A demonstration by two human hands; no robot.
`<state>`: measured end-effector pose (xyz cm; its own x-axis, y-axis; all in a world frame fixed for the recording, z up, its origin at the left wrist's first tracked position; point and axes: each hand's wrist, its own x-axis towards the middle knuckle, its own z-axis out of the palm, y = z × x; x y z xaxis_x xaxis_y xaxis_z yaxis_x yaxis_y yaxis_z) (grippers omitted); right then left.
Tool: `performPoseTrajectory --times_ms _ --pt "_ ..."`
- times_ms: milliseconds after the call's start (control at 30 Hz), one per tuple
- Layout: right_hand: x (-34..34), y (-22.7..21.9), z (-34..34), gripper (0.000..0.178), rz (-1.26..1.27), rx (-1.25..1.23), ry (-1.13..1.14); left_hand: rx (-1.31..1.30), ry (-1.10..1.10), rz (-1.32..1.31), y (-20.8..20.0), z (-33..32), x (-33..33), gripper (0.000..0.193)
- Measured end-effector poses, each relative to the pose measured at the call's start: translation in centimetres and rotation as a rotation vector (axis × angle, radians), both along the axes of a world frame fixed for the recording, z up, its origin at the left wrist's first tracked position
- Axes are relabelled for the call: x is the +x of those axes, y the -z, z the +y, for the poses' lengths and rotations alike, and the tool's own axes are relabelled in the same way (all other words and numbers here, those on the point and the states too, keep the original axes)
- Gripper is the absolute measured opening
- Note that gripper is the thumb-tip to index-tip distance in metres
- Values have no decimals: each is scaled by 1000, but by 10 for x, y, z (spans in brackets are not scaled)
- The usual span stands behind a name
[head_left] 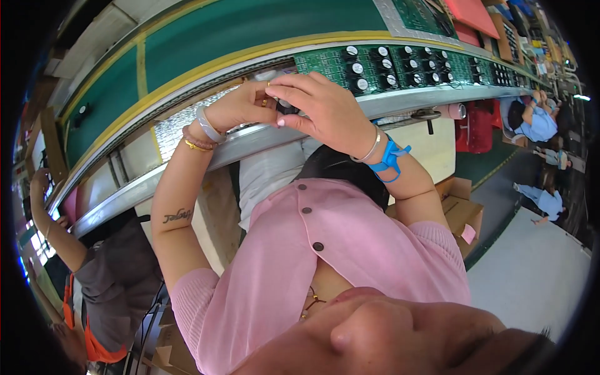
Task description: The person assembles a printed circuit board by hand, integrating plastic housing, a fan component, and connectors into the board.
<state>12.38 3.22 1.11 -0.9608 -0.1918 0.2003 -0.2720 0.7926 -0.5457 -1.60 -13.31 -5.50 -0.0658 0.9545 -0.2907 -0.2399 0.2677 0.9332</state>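
Observation:
Both my hands meet over the near rail of the bench, at the left end of a row of green circuit boards (322, 60). My left hand (240, 107) is closed, its fingers bent toward the right hand's fingertips. My right hand (322, 106) arches over from the right, thumb and fingers curled in against the left fingers. A dark round part (285, 109) shows partly beneath the right hand; whatever the fingertips hold is hidden. Black cylindrical capacitors (357, 67) with pale tops stand upright in groups on the boards, just right of my right hand.
A metal rail (250, 139) runs along the bench's near edge. Beyond the boards lies a green belt (250, 31) with yellow borders. At the left, another person (115, 281) works close by. A red bin (478, 128) and cardboard boxes (459, 209) stand to the right.

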Motion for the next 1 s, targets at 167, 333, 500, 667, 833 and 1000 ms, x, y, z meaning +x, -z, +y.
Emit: performPoseTrajectory --times_ms 167,333,500,667,833,1000 --pt "10 12 23 42 -141 -160 -137 101 -29 -253 -3 21 15 78" --pt "7 10 27 34 -286 -257 -97 147 4 -282 15 16 9 92" --pt "-14 16 50 27 -226 -325 135 109 -501 4 10 13 1 55" --pt "-37 30 68 26 -94 80 343 298 -942 -243 25 -12 -43 45" --pt "-44 35 67 25 -77 294 295 399 -1002 -474 13 -5 -31 16" --pt "-49 36 66 24 10 390 219 384 -1037 -450 5 -4 -26 16"
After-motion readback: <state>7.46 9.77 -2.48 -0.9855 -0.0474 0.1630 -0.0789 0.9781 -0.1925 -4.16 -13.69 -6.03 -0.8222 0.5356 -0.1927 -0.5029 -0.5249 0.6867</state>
